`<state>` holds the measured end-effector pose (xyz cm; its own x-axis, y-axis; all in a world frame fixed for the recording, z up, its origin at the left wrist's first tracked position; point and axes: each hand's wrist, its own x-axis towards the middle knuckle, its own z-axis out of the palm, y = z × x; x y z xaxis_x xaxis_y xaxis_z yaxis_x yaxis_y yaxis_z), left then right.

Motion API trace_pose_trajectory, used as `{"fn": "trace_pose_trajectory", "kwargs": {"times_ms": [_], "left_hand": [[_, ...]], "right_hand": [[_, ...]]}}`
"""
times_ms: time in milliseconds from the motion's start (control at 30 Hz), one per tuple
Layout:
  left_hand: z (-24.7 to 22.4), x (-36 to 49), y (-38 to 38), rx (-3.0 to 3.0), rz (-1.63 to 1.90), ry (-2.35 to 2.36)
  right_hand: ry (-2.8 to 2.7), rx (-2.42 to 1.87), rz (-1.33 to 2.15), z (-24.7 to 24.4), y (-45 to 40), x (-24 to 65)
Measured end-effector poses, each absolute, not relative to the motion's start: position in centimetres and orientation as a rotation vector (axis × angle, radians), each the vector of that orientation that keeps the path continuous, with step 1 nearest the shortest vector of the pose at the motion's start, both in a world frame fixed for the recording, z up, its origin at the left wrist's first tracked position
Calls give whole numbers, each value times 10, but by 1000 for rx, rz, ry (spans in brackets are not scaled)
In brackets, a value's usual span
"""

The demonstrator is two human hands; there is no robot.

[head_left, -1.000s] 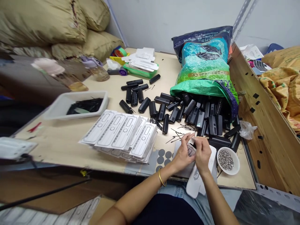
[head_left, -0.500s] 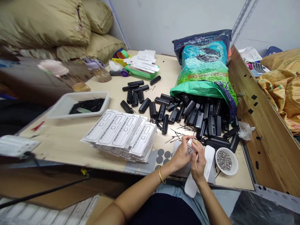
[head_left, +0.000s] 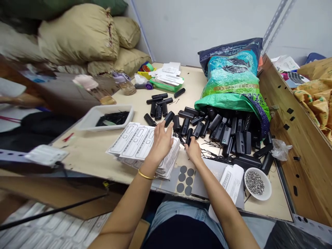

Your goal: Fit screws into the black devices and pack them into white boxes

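My left hand [head_left: 162, 141] lies over the right end of a stack of white printed boxes [head_left: 135, 141], fingers stretched and apart. Its fingertips come close to a black oblong plastic case [head_left: 169, 118]. My right hand [head_left: 193, 150] has thumb and fingers closed at the near end of another black oblong case [head_left: 189, 134], which still rests on the table. Around it lie several more such cases and thin black sticks [head_left: 211, 152]. White printed cards [head_left: 231, 181] lie by my right forearm, partly hidden by it.
A green and blue sack [head_left: 233, 79] spills black cases on the right. A white bowl of small metal parts [head_left: 255, 183] stands near the front edge. At left are a white tray [head_left: 86, 119] of black sticks and another person's arm [head_left: 15, 100]. Wooden boards [head_left: 293, 138] border the right side.
The small white item between my hands is no longer there. My hands have parted: the left went to the boxes, the right forward onto a black case. The view shifted left.
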<state>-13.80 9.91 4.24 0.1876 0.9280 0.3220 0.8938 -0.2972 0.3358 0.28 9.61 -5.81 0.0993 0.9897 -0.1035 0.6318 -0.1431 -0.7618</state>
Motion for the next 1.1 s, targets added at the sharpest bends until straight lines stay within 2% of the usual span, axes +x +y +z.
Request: {"fn": "trace_pose_trajectory", "kwargs": {"times_ms": [133, 300, 567, 767, 1000, 1100], "left_hand": [[44, -122, 85, 2436, 822, 1769], [44, -91, 46, 2319, 865, 1483], [-5, -69, -16, 2046, 252, 1124], [-25, -74, -3, 2005, 402, 1200], [-48, -76, -2, 1877, 426, 1281], [-49, -77, -1, 1837, 488, 1285]], "right_hand": [[-1542, -1809, 933, -80, 99, 26], [-1506, -1812, 899, -88, 92, 60], [-1596, -1742, 876, -79, 98, 50], [-1621, -1773, 886, -72, 100, 27], [-1527, -2078, 794, -62, 119, -10], [-1544, -2057, 814, -63, 129, -15]]}}
